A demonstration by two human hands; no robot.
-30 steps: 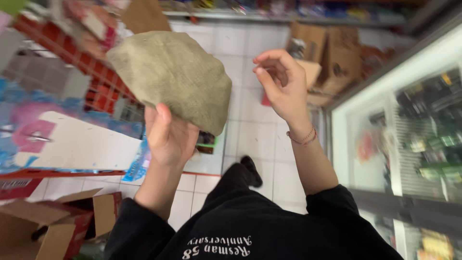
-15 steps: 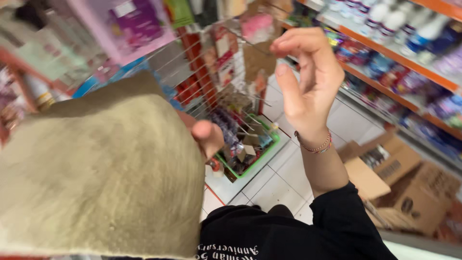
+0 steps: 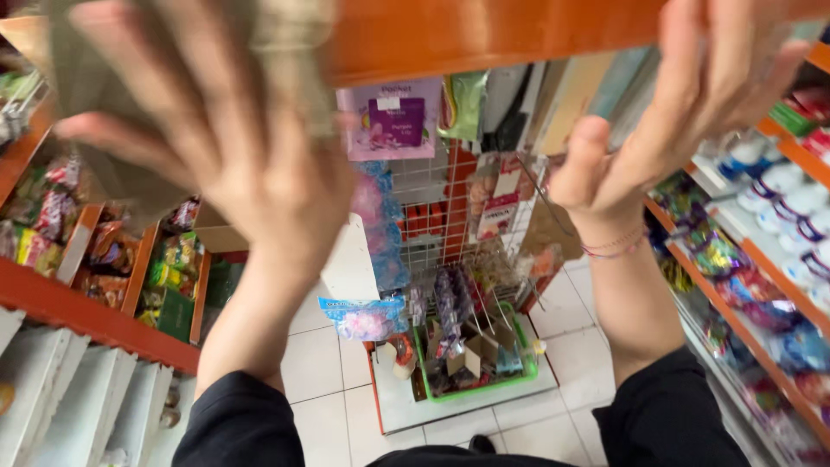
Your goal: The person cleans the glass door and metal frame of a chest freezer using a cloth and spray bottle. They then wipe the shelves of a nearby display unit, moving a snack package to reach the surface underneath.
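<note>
Pressed flat with fingers spread, the left hand (image 3: 233,147) pins a khaki cloth (image 3: 285,35) against the orange shelf edge (image 3: 484,35) at upper left. Right hand (image 3: 683,104) is open, holding nothing, upper right. Lower centre, a green basket (image 3: 475,385) holds small packets.

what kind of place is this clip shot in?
Most likely a small grocery or convenience shop. Orange shelves on the right carry rows of packaged goods, a wire rack in the aisle hangs packets, and a green basket of small items sits on the white tiled floor.
</note>
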